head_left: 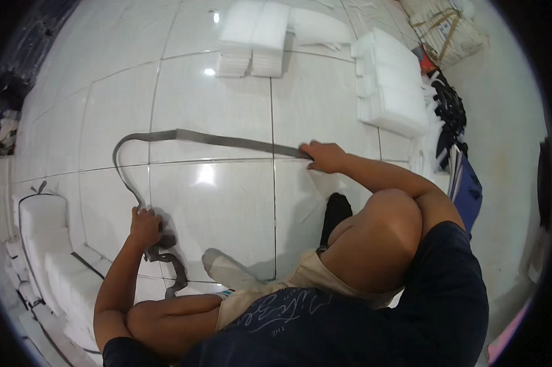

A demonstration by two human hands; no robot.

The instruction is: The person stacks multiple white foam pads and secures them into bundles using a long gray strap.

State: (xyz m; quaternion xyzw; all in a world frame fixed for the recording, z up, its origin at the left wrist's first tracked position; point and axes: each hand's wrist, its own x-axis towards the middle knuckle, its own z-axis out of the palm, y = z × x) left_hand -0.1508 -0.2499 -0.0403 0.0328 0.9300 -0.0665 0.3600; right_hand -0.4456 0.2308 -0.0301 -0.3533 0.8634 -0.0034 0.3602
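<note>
A long, flat grey strap (221,140) curves across the white tiled floor between my hands. Its right end lies under the fingers of my right hand (325,156), which are closed around it close to the floor. From there it runs left, bends round and comes down to my left hand (146,227), whose fingers are also closed on it. Below my left hand, the rest of the strap hangs bunched and twisted, trailing toward my left leg. The palm side of each hand is hidden.
White foam sheets stand in stacks (251,37) ahead and in another stack (391,82) at the right. Strapped white bundles (43,226) line the left side. A blue folder-like thing (469,192) leans by the right wall, near a black heap (448,113).
</note>
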